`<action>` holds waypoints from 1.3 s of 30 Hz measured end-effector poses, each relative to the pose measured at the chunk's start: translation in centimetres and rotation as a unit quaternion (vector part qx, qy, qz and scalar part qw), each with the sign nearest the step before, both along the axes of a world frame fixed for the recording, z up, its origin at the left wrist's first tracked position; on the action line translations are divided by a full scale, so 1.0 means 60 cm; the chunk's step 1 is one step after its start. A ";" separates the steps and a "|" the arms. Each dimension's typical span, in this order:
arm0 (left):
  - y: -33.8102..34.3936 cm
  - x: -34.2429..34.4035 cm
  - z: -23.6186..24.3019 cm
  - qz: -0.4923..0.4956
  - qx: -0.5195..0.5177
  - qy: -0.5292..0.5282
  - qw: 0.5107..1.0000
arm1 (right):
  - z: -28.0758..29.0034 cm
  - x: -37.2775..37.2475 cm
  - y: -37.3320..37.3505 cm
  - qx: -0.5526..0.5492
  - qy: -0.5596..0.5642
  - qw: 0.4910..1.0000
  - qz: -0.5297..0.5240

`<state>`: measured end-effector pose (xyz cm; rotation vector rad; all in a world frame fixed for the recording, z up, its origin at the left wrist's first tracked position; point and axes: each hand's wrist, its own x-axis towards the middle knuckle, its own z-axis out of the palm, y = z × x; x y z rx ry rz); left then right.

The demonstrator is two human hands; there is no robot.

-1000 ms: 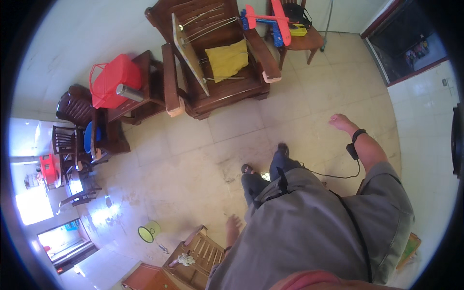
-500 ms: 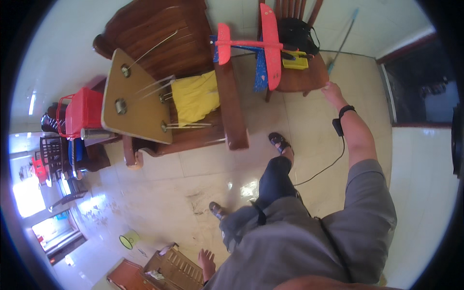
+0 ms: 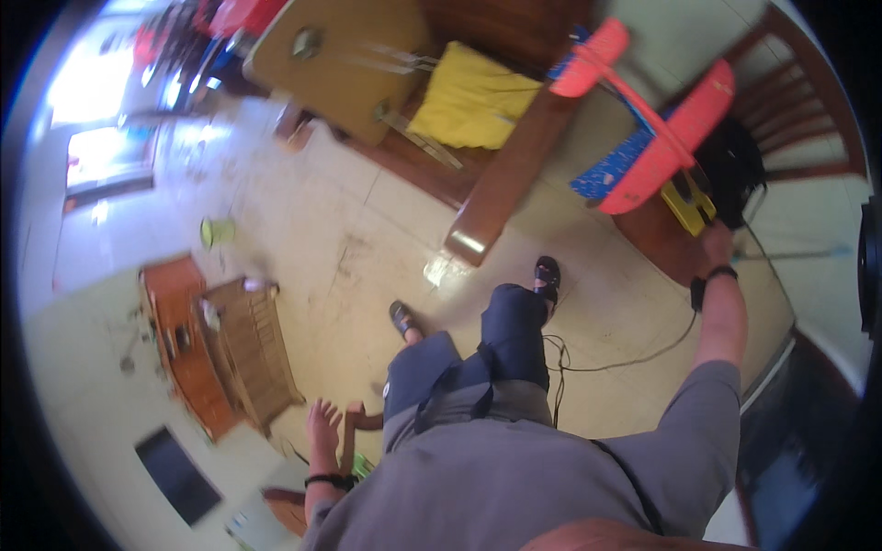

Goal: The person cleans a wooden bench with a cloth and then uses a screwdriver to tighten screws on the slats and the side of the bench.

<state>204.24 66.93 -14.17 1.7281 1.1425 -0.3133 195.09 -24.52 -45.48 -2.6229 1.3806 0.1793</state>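
Note:
My right hand point(image 3: 718, 242) reaches out to the wooden chair point(image 3: 654, 241), at the near end of a yellow object point(image 3: 687, 209) with a dark part on it. Its fingers are smeared and partly hidden, so whether they grip anything does not show. A red toy glider point(image 3: 706, 103) and a blue speckled toy glider point(image 3: 610, 171) lie crossed between the bench armrest and the chair. Beside them on the chair rests a black bag point(image 3: 738, 158). My left hand point(image 3: 323, 424) hangs at my side, fingers apart, holding nothing, near a curved wooden armrest point(image 3: 360, 421).
A wooden bench point(image 3: 501, 197) bears a yellow cloth point(image 3: 473, 96) and a tilted folding-table top point(image 3: 344, 69). A cable point(image 3: 634, 367) trails across the floor by my feet. Wooden furniture point(image 3: 253, 344) and a green bin point(image 3: 217, 231) stand to the left. A thin pole point(image 3: 799, 254) lies beyond my right hand.
My view has turned, shifting the bench and chair to the right. My right hand has moved from the chair's edge towards the yellow object. More of my left arm shows.

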 end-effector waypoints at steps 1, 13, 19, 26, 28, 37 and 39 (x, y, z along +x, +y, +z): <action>-0.012 -0.021 0.018 0.001 0.005 0.005 1.000 | -0.024 -0.002 0.004 0.023 -0.005 0.999 0.039; 0.067 -0.096 -0.087 0.206 -0.177 -0.037 0.962 | 0.320 -0.008 0.319 0.527 -0.211 0.813 -0.128; 0.153 -0.132 -0.202 0.172 -0.245 -0.088 0.950 | 0.455 0.334 0.662 0.741 -0.136 0.657 -0.031; 0.241 -0.185 -0.209 0.110 -0.223 -0.084 0.965 | 0.525 0.589 1.167 0.794 0.032 0.597 0.113; 0.265 -0.216 -0.200 0.141 -0.222 -0.090 0.961 | 0.537 0.626 1.301 0.787 0.112 0.579 0.180; 0.375 -0.195 -0.226 0.331 -0.245 -0.082 0.907 | 0.538 0.788 1.749 0.697 0.321 0.552 0.327; 0.420 -0.161 -0.236 0.353 -0.233 -0.080 0.903 | 0.523 0.824 1.851 0.669 0.330 0.574 0.338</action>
